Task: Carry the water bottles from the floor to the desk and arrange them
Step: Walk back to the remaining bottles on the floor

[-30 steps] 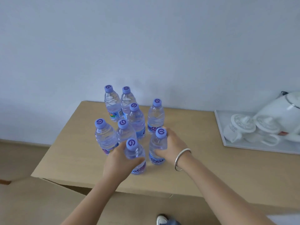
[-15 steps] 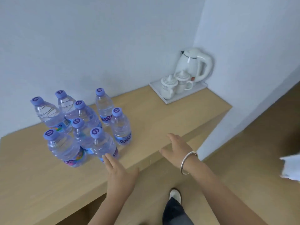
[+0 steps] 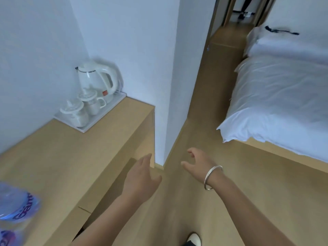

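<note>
With both the left hand [image 3: 142, 180] and right hand [image 3: 198, 164] empty, fingers loosely spread, blurred bottles [image 3: 16, 208] stand at the table's [image 3: 71, 157] near-left edge, probably heavyish, slick, best gripped mid-body.

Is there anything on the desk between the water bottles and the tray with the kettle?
Nothing visible: the desk is bare wood between the water bottles at its near left and the tray with the kettle.

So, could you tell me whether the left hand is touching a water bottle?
Apart: the head view shows the left hand open, clear of the water bottle.
</note>
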{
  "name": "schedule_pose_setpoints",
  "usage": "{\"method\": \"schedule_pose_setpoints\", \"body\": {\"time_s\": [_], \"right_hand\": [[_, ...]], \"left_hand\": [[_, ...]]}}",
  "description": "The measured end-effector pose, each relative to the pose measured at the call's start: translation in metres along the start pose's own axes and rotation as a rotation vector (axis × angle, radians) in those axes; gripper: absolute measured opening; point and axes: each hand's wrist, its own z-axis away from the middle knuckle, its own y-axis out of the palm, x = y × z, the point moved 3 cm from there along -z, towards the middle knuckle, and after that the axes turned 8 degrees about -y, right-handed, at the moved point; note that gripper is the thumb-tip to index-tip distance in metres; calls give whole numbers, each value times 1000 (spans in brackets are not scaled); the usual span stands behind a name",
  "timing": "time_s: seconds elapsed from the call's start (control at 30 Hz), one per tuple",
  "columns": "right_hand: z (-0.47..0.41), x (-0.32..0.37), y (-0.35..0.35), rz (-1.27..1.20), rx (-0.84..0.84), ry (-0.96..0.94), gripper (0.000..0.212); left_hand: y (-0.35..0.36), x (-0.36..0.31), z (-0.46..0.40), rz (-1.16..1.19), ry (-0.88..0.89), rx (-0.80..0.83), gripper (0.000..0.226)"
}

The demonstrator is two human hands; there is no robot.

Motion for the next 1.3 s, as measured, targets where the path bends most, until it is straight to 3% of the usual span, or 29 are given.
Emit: {"method": "schedule_pose_setpoints", "body": {"time_s": [0.17, 0.47, 0.83, 1.3], "right_hand": [[-17, -79, -66, 28, -63, 101, 51], [-54, -185, -178, 97, -184, 184, 51], [-145, -245, -257, 80, -248, 200, 48], [-361, -301, -374, 101, -323, 252, 51]], "left_hand": [[33, -95, -53, -150, 191, 18, 71], [94, -246, -139, -182, 336, 28, 58], [126, -355, -256, -243, 415, 27, 53], [126, -497, -488, -232, 507, 65, 48]]}}
